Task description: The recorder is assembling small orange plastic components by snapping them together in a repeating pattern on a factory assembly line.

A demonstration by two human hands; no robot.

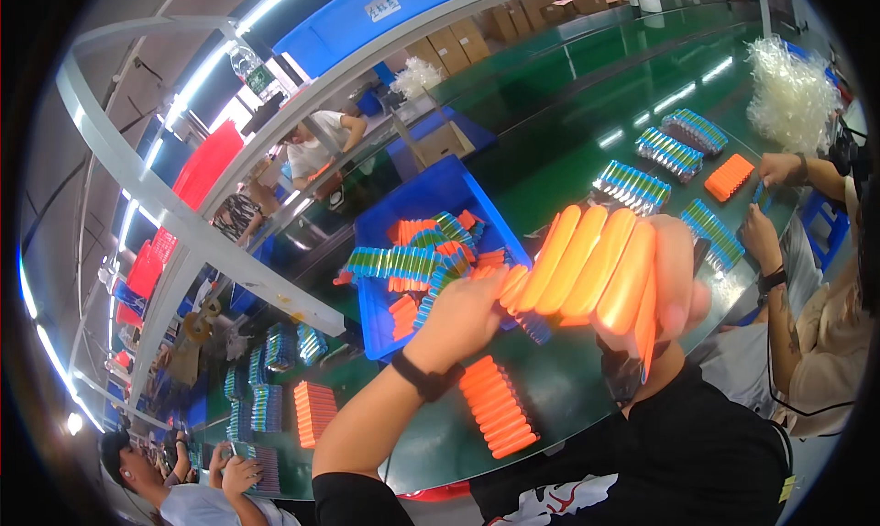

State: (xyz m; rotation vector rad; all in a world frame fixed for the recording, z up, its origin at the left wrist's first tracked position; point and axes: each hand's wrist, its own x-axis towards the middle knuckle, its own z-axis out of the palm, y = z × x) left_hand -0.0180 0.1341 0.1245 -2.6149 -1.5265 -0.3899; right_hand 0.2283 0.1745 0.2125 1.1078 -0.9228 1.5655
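Note:
A row of bright orange, rounded tube-like pieces (587,265) lies side by side in front of me, held up close. My right hand (674,278) is closed around its right end, the thumb and fingers partly behind the pieces. At the row's left end my left hand (458,315) has its fingers curled against the orange pieces; the fingertips are hidden. Just beyond the left hand stands a blue plastic bin (376,320) with a jumble of orange rows and blue-green rows (394,262). Below, on the green table, another orange row (498,407) lies flat.
Blue-green bundles (632,187) and an orange bundle (730,177) lie on the table at right, near a co-worker's hands (761,237). Clear plastic pieces (790,95) are heaped behind. A white metal frame (229,260) crosses the left. Another person (197,489) handles bundles at lower left.

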